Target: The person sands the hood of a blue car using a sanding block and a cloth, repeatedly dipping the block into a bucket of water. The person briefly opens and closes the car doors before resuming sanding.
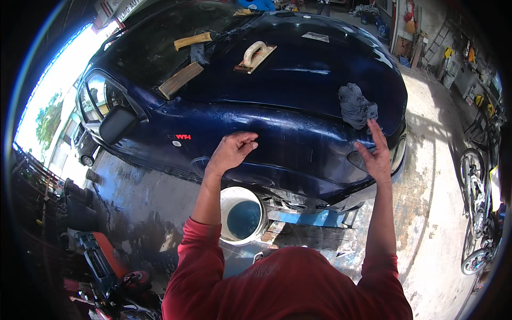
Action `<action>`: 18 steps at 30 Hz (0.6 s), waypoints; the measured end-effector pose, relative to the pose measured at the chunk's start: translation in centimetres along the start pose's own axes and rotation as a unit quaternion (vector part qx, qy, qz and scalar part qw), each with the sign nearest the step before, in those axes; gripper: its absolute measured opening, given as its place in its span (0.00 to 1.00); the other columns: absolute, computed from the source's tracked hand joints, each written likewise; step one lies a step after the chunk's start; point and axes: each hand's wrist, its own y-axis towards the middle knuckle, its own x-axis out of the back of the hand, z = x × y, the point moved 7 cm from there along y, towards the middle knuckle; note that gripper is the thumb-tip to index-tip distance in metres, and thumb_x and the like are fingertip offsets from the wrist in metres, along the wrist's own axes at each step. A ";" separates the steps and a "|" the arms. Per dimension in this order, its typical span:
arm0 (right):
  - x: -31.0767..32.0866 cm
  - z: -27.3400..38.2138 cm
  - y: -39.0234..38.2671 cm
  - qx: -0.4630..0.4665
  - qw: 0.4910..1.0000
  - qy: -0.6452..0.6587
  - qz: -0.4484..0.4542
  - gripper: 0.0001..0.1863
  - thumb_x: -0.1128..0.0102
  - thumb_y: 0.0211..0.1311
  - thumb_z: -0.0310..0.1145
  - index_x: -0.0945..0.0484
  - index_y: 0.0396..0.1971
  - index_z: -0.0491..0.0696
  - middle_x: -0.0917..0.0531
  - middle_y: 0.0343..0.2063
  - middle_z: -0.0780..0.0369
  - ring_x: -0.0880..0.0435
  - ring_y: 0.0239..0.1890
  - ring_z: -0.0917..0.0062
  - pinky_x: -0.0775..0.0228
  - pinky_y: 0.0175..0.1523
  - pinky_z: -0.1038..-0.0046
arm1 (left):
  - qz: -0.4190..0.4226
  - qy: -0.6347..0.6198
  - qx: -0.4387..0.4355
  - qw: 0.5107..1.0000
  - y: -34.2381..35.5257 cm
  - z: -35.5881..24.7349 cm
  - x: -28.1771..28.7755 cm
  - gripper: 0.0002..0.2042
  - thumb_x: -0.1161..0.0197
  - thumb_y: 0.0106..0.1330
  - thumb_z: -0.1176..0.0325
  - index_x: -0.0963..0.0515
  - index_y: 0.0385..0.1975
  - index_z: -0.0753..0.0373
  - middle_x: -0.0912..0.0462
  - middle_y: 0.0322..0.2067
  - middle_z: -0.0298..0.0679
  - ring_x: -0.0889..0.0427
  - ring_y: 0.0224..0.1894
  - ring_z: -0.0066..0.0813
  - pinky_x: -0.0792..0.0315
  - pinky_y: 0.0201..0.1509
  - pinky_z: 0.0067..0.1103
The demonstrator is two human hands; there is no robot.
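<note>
A dark blue car fender [288, 141] curves in front of me, wet-looking and shiny. My left hand [233, 152] is over the fender's left part, fingers curled toward the thumb; whether anything is inside them I cannot make out. Toward the front corner, my right hand [376, 154] has its fingers apart and holds nothing visible. Its fingertips are beside a crumpled grey rag [356, 105] lying at the hood's edge; I cannot tell if they touch. Below my left forearm stands a white bucket [226, 200] with bluish water.
A handled float-like block [256, 56] lies on the hood [304, 85]. Wood pieces [181, 80] rest near the windshield [154, 53]. A side mirror [118, 125] juts out at left. Bicycles [474, 213] line the right side; a red-and-dark machine [104, 256] stands lower left.
</note>
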 end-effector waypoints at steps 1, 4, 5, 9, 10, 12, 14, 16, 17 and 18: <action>-0.9 1.7 1.8 0.052 0.998 -0.041 -0.006 0.40 0.20 0.61 0.37 0.26 0.74 0.57 0.28 0.74 0.50 0.31 0.76 0.50 0.38 0.78 0.58 | -0.014 0.054 -0.028 0.998 0.9 -1.5 0.3 0.16 0.28 0.71 0.67 0.15 0.56 0.66 0.09 0.50 0.47 0.09 0.50 0.38 0.16 0.56 0.28; -6.3 2.5 6.2 0.007 0.997 -0.079 0.021 0.41 0.23 0.61 0.53 0.26 0.74 0.63 0.37 0.80 0.54 0.42 0.81 0.48 0.47 0.81 0.48 | -0.039 0.163 -0.102 0.981 3.1 -4.0 0.8 0.18 0.28 0.72 0.62 0.15 0.58 0.62 0.13 0.58 0.47 0.13 0.58 0.46 0.18 0.61 0.32; -7.8 2.7 6.8 0.026 0.989 -0.144 0.029 0.42 0.26 0.61 0.58 0.26 0.74 0.64 0.40 0.81 0.56 0.45 0.82 0.48 0.50 0.81 0.44 | -0.058 0.175 -0.118 0.976 3.8 -4.2 1.2 0.19 0.28 0.71 0.61 0.15 0.58 0.61 0.15 0.60 0.47 0.15 0.60 0.48 0.19 0.62 0.34; -10.8 0.7 8.3 -0.012 0.957 -0.288 0.022 0.48 0.37 0.54 0.79 0.23 0.71 0.66 0.48 0.83 0.62 0.54 0.84 0.52 0.62 0.80 0.31 | -0.061 0.226 -0.128 0.964 7.2 -4.0 1.9 0.20 0.29 0.72 0.58 0.16 0.59 0.60 0.18 0.65 0.47 0.18 0.65 0.49 0.19 0.63 0.35; -10.9 0.3 8.7 -0.010 0.959 -0.283 0.017 0.48 0.36 0.54 0.79 0.22 0.70 0.66 0.47 0.83 0.62 0.53 0.84 0.52 0.61 0.80 0.31 | -0.053 0.239 -0.120 0.962 8.3 -3.9 2.1 0.20 0.30 0.73 0.57 0.16 0.59 0.60 0.18 0.64 0.48 0.19 0.66 0.49 0.19 0.63 0.35; -10.5 -0.2 9.3 0.000 0.958 -0.288 0.007 0.48 0.35 0.49 0.81 0.19 0.67 0.67 0.44 0.82 0.63 0.50 0.84 0.55 0.59 0.81 0.34 | -0.029 0.214 -0.138 0.967 10.9 -4.3 2.2 0.22 0.30 0.73 0.54 0.16 0.60 0.61 0.19 0.66 0.47 0.21 0.68 0.47 0.24 0.69 0.36; -10.5 -0.7 9.6 0.000 0.958 -0.286 0.019 0.49 0.34 0.47 0.82 0.18 0.67 0.66 0.42 0.81 0.63 0.49 0.83 0.57 0.58 0.81 0.36 | -0.019 0.206 -0.168 0.964 14.3 -5.0 2.1 0.21 0.30 0.73 0.55 0.16 0.59 0.63 0.18 0.64 0.49 0.19 0.67 0.47 0.19 0.64 0.34; -10.4 -0.8 9.7 0.011 0.959 -0.285 -0.001 0.51 0.34 0.44 0.83 0.16 0.64 0.64 0.40 0.80 0.64 0.47 0.83 0.61 0.56 0.82 0.40 | 0.015 0.180 -0.192 0.965 18.8 -5.4 0.9 0.23 0.31 0.74 0.54 0.18 0.62 0.62 0.19 0.66 0.49 0.21 0.69 0.47 0.23 0.68 0.35; -10.2 -0.7 9.7 0.025 0.957 -0.287 -0.025 0.47 0.34 0.47 0.81 0.13 0.61 0.62 0.37 0.79 0.65 0.44 0.82 0.62 0.55 0.82 0.42 | 0.023 0.183 -0.247 0.951 21.2 -6.1 0.0 0.24 0.32 0.74 0.54 0.19 0.64 0.62 0.20 0.67 0.49 0.22 0.70 0.47 0.25 0.71 0.35; -10.0 -0.9 9.7 0.016 0.962 -0.270 -0.041 0.45 0.34 0.49 0.80 0.11 0.59 0.62 0.35 0.78 0.65 0.42 0.82 0.62 0.54 0.82 0.44 | 0.029 0.202 -0.249 0.947 24.0 -6.0 -1.1 0.27 0.33 0.75 0.52 0.23 0.68 0.61 0.22 0.69 0.49 0.26 0.73 0.47 0.30 0.76 0.36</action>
